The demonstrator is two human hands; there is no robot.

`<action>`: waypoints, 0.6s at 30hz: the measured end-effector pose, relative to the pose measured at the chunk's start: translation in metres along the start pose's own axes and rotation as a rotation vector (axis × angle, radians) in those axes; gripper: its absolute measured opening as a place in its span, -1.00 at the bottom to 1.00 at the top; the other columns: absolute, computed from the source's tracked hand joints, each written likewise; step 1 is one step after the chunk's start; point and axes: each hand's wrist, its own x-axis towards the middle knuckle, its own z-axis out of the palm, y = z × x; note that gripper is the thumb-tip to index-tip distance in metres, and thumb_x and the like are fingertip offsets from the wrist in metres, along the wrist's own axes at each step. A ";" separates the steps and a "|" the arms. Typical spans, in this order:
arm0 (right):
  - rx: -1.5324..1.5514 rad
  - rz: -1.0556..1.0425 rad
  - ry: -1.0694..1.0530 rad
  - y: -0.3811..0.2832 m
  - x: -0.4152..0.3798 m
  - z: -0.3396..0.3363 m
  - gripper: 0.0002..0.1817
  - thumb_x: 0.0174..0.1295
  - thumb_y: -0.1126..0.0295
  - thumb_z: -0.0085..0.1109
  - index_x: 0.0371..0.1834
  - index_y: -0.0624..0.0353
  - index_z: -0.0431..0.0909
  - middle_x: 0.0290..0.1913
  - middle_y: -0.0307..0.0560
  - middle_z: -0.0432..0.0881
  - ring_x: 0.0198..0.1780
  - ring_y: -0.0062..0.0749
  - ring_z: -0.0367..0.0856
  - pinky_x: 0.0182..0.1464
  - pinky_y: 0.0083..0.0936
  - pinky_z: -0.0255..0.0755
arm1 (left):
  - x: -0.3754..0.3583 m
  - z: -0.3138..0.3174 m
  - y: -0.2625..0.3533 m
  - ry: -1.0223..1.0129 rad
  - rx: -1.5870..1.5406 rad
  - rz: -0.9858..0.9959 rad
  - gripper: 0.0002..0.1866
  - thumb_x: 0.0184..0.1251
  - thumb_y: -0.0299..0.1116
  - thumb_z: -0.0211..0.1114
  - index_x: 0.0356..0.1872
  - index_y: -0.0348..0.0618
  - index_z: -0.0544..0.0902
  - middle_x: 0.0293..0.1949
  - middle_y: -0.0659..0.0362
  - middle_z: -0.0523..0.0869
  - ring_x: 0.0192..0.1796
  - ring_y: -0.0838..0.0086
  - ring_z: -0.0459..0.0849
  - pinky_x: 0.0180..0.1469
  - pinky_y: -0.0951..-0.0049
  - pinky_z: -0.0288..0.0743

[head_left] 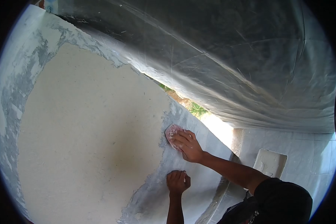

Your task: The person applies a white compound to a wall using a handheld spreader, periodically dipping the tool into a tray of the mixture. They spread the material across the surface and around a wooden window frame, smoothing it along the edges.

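Observation:
My right hand presses a flat pink pad, smeared with white, against the grey band of a plastered surface. Its fingers lie bent over the pad, close to the ragged edge where grey meets cream. Below it, my left hand is curled into a fist on the same grey band, near that edge. A small pale spot shows at its fingers, but I cannot tell what it holds.
Grey plastic sheeting hangs along the upper right, with grass visible through a gap below it. At right, a pale rectangular tray holds whitish material. Patchy grey and white borders the cream area at left.

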 end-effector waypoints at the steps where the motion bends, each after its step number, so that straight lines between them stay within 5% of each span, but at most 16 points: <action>1: -0.013 0.041 0.062 0.002 0.015 -0.004 -0.32 -0.03 0.66 0.25 0.29 0.09 0.47 0.31 0.04 0.49 0.40 0.06 0.37 0.37 0.00 0.15 | 0.000 -0.001 0.000 -0.015 -0.002 -0.002 -0.92 -0.02 -0.45 0.32 -0.44 -0.09 0.64 -0.46 0.27 0.67 -0.30 0.40 0.65 -0.14 0.34 0.38; 5: -0.056 0.069 0.183 0.034 0.096 -0.018 -0.41 0.08 0.59 0.23 0.27 0.08 0.45 0.38 -0.04 0.44 0.45 0.00 0.32 0.38 0.03 0.14 | 0.004 -0.004 0.002 0.002 -0.004 -0.004 -0.93 -0.01 -0.46 0.31 -0.45 -0.09 0.64 -0.47 0.27 0.66 -0.33 0.40 0.64 -0.15 0.34 0.38; 11: -0.110 0.062 0.017 0.041 0.015 -0.014 -0.38 0.09 0.59 0.24 0.31 0.10 0.40 0.38 -0.04 0.45 0.42 -0.01 0.36 0.37 0.00 0.18 | 0.003 -0.003 0.002 0.029 -0.028 -0.011 -0.94 -0.01 -0.47 0.31 -0.46 -0.09 0.63 -0.47 0.28 0.66 -0.33 0.41 0.63 -0.15 0.34 0.38; 14: -0.095 0.068 0.111 0.034 0.032 -0.023 -0.33 -0.01 0.71 0.17 0.30 0.18 0.41 0.32 0.07 0.46 0.38 0.11 0.36 0.37 -0.01 0.16 | 0.003 -0.003 0.002 0.012 -0.016 -0.002 -0.93 -0.01 -0.46 0.31 -0.45 -0.09 0.63 -0.47 0.28 0.67 -0.32 0.42 0.64 -0.15 0.35 0.38; 18: -0.061 0.092 0.149 0.032 0.102 -0.026 -0.30 0.03 0.66 0.22 0.34 0.11 0.36 0.41 -0.03 0.40 0.43 0.04 0.31 0.39 0.08 0.13 | 0.002 -0.002 0.001 0.020 -0.015 -0.006 -0.93 -0.01 -0.46 0.31 -0.45 -0.10 0.63 -0.46 0.27 0.67 -0.32 0.41 0.63 -0.15 0.35 0.38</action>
